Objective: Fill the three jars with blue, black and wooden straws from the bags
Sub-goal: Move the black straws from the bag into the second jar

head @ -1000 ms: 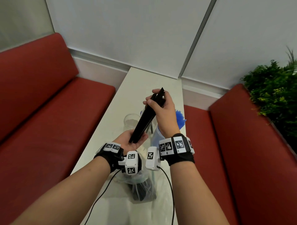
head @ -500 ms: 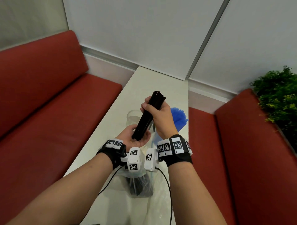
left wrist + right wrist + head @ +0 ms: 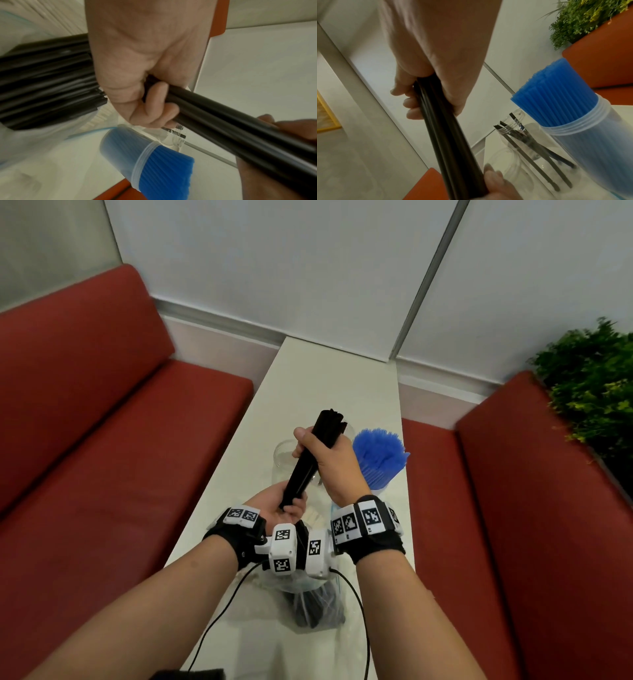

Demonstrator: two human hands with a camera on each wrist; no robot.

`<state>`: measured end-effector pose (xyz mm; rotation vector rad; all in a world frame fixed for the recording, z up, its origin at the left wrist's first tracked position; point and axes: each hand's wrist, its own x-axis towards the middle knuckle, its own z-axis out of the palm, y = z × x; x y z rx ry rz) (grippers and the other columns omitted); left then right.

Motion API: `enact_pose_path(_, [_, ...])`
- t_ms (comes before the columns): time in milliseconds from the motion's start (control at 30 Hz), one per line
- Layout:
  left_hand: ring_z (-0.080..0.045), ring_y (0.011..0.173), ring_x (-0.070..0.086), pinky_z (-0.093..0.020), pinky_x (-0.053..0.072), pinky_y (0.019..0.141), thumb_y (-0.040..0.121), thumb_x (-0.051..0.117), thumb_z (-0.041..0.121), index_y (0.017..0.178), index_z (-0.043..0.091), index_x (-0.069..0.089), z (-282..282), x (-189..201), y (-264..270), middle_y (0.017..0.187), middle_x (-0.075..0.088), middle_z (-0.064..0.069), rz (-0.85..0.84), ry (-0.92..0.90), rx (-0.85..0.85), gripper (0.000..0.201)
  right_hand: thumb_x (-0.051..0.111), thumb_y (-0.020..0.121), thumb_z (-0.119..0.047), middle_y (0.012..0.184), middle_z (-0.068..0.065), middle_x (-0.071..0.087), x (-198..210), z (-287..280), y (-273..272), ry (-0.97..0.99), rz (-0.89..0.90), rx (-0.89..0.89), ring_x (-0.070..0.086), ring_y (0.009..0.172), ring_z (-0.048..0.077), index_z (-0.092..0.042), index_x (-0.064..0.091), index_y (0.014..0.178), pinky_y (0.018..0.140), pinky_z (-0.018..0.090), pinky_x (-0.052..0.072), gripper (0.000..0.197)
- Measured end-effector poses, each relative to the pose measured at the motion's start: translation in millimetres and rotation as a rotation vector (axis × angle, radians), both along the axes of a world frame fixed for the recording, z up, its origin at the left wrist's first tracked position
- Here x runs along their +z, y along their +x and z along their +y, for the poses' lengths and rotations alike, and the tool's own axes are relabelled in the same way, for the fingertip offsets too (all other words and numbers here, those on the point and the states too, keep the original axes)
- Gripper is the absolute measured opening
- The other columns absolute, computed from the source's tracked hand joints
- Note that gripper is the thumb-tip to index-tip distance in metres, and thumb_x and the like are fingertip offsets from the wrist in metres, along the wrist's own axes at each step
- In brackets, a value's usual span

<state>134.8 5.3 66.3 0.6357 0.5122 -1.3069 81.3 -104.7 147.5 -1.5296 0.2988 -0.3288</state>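
My right hand [image 3: 317, 455] grips a bundle of black straws [image 3: 313, 460] near its top, and the bundle tilts up above the table. My left hand [image 3: 289, 506] curls round its lower end; the left wrist view shows those fingers [image 3: 154, 106] wrapped on the black straws [image 3: 240, 135]. To the right stands a jar packed with blue straws [image 3: 378, 455] [image 3: 583, 135]. A clear jar holding a few black straws [image 3: 530, 143] stands behind my right hand [image 3: 426, 97]. An empty clear jar [image 3: 284, 455] is at the left.
A clear bag of black straws [image 3: 317, 604] [image 3: 48, 81] lies on the narrow white table [image 3: 325, 378] under my wrists, with a bag of pale straws [image 3: 313, 517] beside it. Red benches [image 3: 102, 440] flank the table, and a green plant [image 3: 596, 392] is at the right.
My left hand has gone from cupping the bundle's lower end to curling round it. The bundle has stayed in my right hand, standing a little more upright.
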Motion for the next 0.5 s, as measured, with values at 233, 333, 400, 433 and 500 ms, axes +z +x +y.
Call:
enact_pose_path(233, [-0.017, 0.057, 0.052, -0.022, 0.042, 0.052, 0.101, 0.044, 0.022, 0.086, 0.004, 0.062, -11, -16, 13, 0.074, 0.059, -0.007, -0.365, 0.253, 0.007, 0.03, 0.076, 0.089, -0.035, 0.076, 0.001, 0.071, 27, -49, 32, -0.04, -0.03, -0.206, 0.066, 0.081, 0.023, -0.02, 0.069, 0.086, 0.091, 0.049, 0.054, 0.017])
enact_pose_path(333, [-0.019, 0.062, 0.058, -0.025, 0.05, 0.058, 0.099, 0.048, 0.02, 0.087, 0.005, 0.066, -14, -14, 27, 0.076, 0.063, -0.007, -0.67, 0.359, -0.04, 0.026, 0.076, 0.089, -0.028, 0.075, -0.001, 0.071, 53, -86, 62, -0.094, -0.147, -0.385, 0.067, 0.078, 0.015, -0.017, 0.068, 0.086, 0.086, 0.037, 0.054, 0.014])
enact_pose_path(400, [-0.018, 0.063, 0.06, -0.025, 0.05, 0.06, 0.096, 0.052, 0.016, 0.086, 0.006, 0.068, -16, -14, 31, 0.078, 0.065, -0.008, -0.94, 0.41, -0.149, 0.021, 0.076, 0.09, -0.024, 0.076, -0.001, 0.07, 58, -101, 82, -0.123, -0.165, -0.431, 0.066, 0.077, 0.014, -0.013, 0.067, 0.089, 0.084, 0.034, 0.052, 0.015])
enact_pose_path(433, [-0.017, 0.067, 0.062, -0.024, 0.05, 0.064, 0.095, 0.055, 0.016, 0.087, 0.007, 0.069, -16, -14, 31, 0.081, 0.067, -0.007, -1.112, 0.437, -0.256, 0.019, 0.077, 0.09, -0.024, 0.077, -0.002, 0.069, 54, -105, 89, -0.137, -0.152, -0.433, 0.066, 0.078, 0.013, -0.012, 0.067, 0.091, 0.083, 0.033, 0.052, 0.016])
enact_pose_path(500, [-0.014, 0.082, 0.065, -0.019, 0.049, 0.073, 0.093, 0.058, 0.015, 0.092, 0.012, 0.074, -18, -16, 29, 0.091, 0.071, -0.001, -1.482, 0.513, -0.588, 0.016, 0.078, 0.09, -0.024, 0.079, -0.005, 0.069, 40, -108, 101, -0.147, -0.112, -0.419, 0.066, 0.079, 0.011, -0.014, 0.065, 0.09, 0.083, 0.03, 0.053, 0.016])
